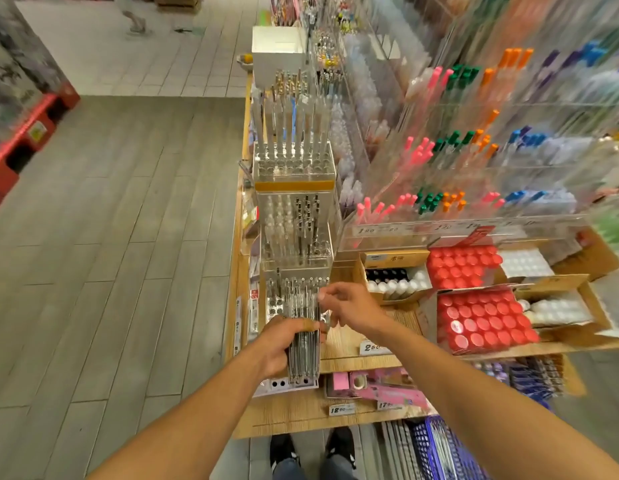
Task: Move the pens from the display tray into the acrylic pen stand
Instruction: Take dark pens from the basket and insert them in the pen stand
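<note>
Down at the near end of the wooden counter (339, 344), a bundle of clear pens (303, 351) is gripped by the left hand (284, 344), the fingers curled round the barrels from the left side. The pens are held upright, with their lower ends just above a white holed tray (284, 384) at the counter's front edge; whether they touch it cannot be told. The right hand (346, 303) is raised beside the tops of the pens, its thumb and forefinger brought close together as if pinching one pen's tip, though blur keeps the contact from being made out. Directly behind the hands, a tiered acrylic stand (296, 237) is seen, its holed compartments partly filled with upright pens. To the right, two boxes of red caps (481, 320) are laid on the counter, and boxes of white bottles (394, 284) sit beside them. Further right, slanted clear racks hold rows of coloured pens (439, 199), pink, green, orange and blue. Price tags (342, 409) are fixed along the shelf edges. Black shoes (284, 448) are visible on the grey floor below.
</note>
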`<move>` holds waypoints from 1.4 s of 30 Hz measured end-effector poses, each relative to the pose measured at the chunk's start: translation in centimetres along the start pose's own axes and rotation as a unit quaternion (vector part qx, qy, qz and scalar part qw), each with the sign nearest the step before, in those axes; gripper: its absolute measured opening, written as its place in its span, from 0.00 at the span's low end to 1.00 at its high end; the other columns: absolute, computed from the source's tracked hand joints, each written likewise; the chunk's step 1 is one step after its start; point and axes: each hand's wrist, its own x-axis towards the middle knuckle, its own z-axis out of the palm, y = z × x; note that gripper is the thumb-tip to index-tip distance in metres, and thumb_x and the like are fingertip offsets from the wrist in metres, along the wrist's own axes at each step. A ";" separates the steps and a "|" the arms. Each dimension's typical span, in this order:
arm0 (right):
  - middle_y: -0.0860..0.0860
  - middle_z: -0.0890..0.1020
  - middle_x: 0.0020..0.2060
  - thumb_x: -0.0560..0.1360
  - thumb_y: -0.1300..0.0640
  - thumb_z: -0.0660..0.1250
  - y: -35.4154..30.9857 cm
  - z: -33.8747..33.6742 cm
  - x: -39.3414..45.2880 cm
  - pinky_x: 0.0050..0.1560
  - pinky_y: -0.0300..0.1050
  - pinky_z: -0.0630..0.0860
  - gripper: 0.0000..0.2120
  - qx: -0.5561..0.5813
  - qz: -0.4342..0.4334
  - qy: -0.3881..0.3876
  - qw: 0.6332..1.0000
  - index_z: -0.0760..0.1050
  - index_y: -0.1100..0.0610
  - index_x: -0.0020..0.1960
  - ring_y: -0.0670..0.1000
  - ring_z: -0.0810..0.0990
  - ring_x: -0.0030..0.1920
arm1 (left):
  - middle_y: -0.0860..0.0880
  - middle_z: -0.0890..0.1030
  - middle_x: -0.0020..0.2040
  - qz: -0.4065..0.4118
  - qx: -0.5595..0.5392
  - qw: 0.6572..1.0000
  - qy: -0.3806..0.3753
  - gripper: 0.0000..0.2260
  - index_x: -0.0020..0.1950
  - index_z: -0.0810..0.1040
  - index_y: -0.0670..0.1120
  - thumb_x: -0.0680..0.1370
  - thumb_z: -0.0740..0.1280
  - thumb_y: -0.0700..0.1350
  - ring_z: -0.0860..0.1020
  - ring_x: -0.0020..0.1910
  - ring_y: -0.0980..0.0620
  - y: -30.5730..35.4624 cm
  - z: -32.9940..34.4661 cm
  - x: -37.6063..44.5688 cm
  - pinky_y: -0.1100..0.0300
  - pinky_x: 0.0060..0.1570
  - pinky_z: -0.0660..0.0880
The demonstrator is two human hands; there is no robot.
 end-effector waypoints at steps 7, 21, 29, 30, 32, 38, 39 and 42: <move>0.54 0.77 0.37 0.79 0.64 0.62 -1.8 -0.9 0.5 0.37 0.40 0.75 0.01 0.034 0.033 -0.038 0.998 0.72 0.61 0.48 0.47 0.78 0.33 | 0.37 0.85 0.47 0.029 -0.036 0.999 0.008 0.13 0.54 0.83 0.35 0.71 0.74 0.38 0.85 0.40 0.45 0.0 0.6 -0.7 0.55 0.36 0.80; 0.50 0.78 0.35 0.78 0.58 0.65 -1.1 -1.8 2.7 0.33 0.44 0.72 0.05 -0.216 -0.168 0.095 0.957 0.69 0.53 0.50 0.47 0.75 0.33 | 0.38 0.85 0.49 0.039 -0.074 0.990 0.111 0.10 0.55 0.79 0.32 0.76 0.70 0.35 0.86 0.46 0.44 0.4 -1.6 -1.0 0.56 0.37 0.83; 0.46 0.77 0.38 0.79 0.56 0.64 -0.6 -1.9 3.7 0.36 0.44 0.73 0.06 -0.292 -0.171 0.083 0.937 0.67 0.50 0.49 0.46 0.76 0.37 | 0.37 0.85 0.48 0.043 -0.080 0.991 0.102 0.09 0.53 0.81 0.32 0.77 0.70 0.36 0.86 0.43 0.45 0.8 -1.1 -0.4 0.55 0.39 0.83; 0.46 0.77 0.38 0.78 0.56 0.64 -0.7 -1.8 3.8 0.37 0.46 0.75 0.05 -0.292 -0.173 0.079 0.937 0.67 0.50 0.49 0.47 0.77 0.37 | 0.37 0.85 0.48 0.041 -0.084 0.990 0.102 0.09 0.53 0.81 0.32 0.76 0.70 0.36 0.86 0.43 0.45 0.7 -1.1 -0.4 0.55 0.39 0.84; 0.47 0.78 0.38 0.78 0.56 0.65 -0.7 -1.8 3.8 0.38 0.48 0.76 0.06 -0.293 -0.183 0.065 0.936 0.67 0.50 0.49 0.48 0.78 0.38 | 0.37 0.85 0.48 0.037 -0.091 0.990 0.102 0.08 0.52 0.81 0.32 0.76 0.70 0.36 0.86 0.42 0.45 0.7 -1.2 -0.4 0.53 0.41 0.84; 0.49 0.79 0.39 0.77 0.55 0.64 -0.5 -1.5 4.1 0.41 0.53 0.78 0.05 -0.327 -0.183 0.062 0.925 0.68 0.52 0.49 0.51 0.78 0.39 | 0.35 0.85 0.46 0.037 -0.098 0.988 0.110 0.07 0.50 0.81 0.32 0.76 0.70 0.36 0.85 0.40 0.45 0.8 -1.2 -0.3 0.53 0.41 0.84; 0.49 0.79 0.39 0.77 0.55 0.65 -0.4 -1.5 4.1 0.41 0.53 0.78 0.05 -0.331 -0.180 0.061 0.924 0.68 0.52 0.49 0.51 0.78 0.40 | 0.35 0.85 0.45 0.037 -0.097 0.988 0.112 0.07 0.50 0.81 0.32 0.76 0.70 0.35 0.85 0.40 0.45 0.8 -1.2 -0.3 0.53 0.40 0.84; 0.49 0.78 0.42 0.76 0.57 0.65 -0.4 -1.4 4.0 0.43 0.51 0.78 0.04 -0.362 -0.182 0.053 0.913 0.71 0.54 0.49 0.52 0.79 0.43 | 0.35 0.84 0.44 0.039 -0.090 0.988 0.116 0.08 0.52 0.80 0.31 0.76 0.70 0.35 0.85 0.40 0.44 1.0 -1.1 -0.4 0.52 0.40 0.84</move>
